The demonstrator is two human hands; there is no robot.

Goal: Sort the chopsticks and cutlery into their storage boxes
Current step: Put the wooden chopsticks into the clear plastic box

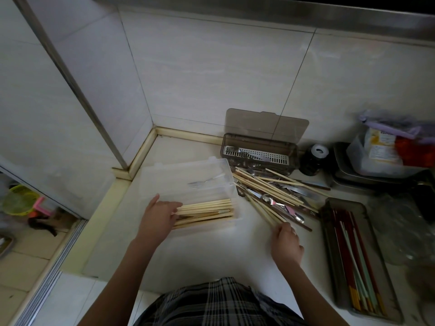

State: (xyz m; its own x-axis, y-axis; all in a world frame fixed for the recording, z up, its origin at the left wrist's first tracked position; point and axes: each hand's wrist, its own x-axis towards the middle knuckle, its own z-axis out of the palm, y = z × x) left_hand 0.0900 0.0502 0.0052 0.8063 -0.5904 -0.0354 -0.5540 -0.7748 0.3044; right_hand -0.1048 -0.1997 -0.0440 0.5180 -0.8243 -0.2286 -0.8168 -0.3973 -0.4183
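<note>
Plaid shirt at the bottom, then a white bench in a tiled corner. Left hand lies flat on wooden chopsticks in the clear box; right hand pinches a few from the cutlery pile just beyond it.

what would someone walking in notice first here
Most striking is the loose pile of chopsticks and cutlery heaped mid-counter, with the right hand gripping a few pale chopsticks at its near edge. To its left, the left hand rests on a neat row of wooden chopsticks in a clear plastic box. At the right, a dark tray holds red and pale green chopsticks.
</note>
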